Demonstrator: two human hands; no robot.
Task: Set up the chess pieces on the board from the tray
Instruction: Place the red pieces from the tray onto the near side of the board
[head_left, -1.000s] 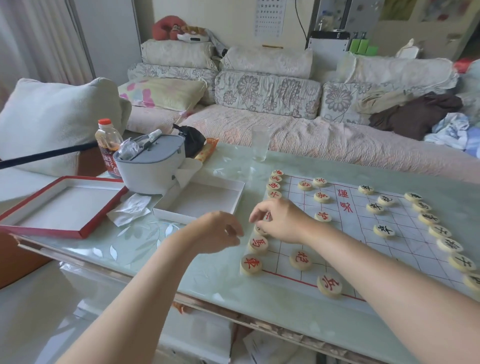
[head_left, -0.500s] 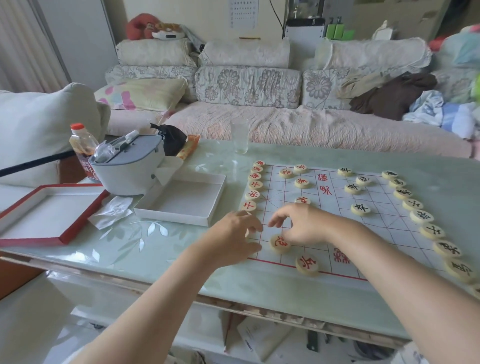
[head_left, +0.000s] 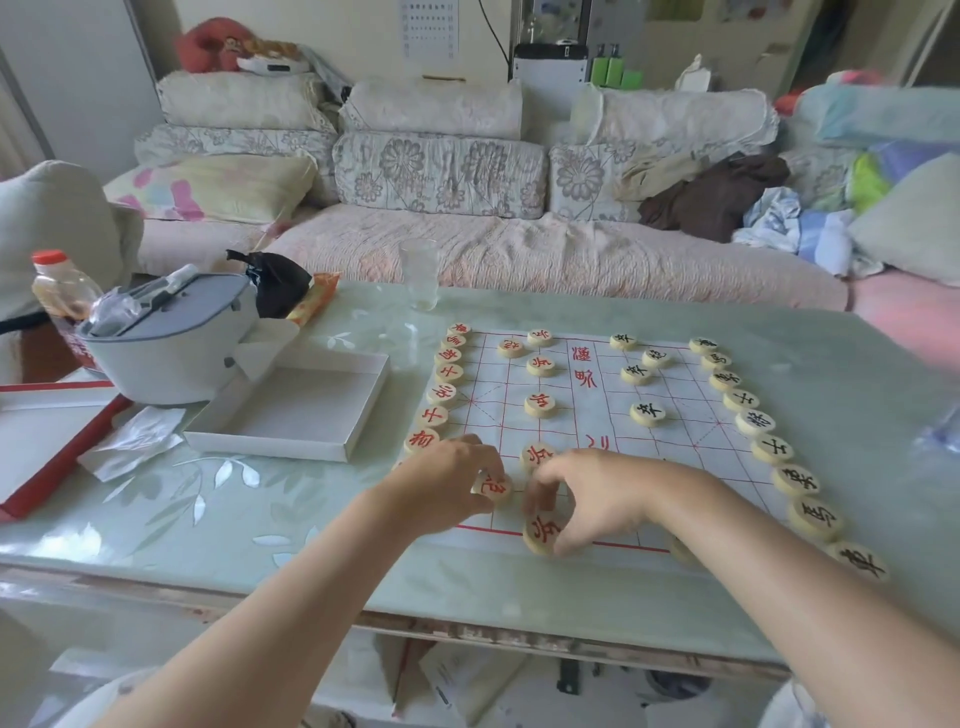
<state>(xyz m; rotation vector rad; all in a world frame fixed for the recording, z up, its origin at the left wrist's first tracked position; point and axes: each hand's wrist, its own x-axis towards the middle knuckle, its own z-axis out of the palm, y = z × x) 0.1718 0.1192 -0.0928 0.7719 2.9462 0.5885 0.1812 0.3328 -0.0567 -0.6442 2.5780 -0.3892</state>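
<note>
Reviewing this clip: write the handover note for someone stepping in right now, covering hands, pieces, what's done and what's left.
Left hand: pinching a red piece at the board's near-left corner.
Right hand: fingers on a red piece at the near edge.
Done: white tray is empty; red column along the left edge, black column along the right, most mid-board pieces set.
Left: seat these two pieces, then check the near edge, partly hidden by the right arm.

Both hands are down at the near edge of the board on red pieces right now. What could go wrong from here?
1. The left hand and right hand work close together; a finger could knock the red piece standing just behind them off its point.
2. The piece under the right hand sits at the board's near border, so a nudge could slide it off the grid.
3. The right forearm crosses the near corner and could sweep the black pieces there.
</note>
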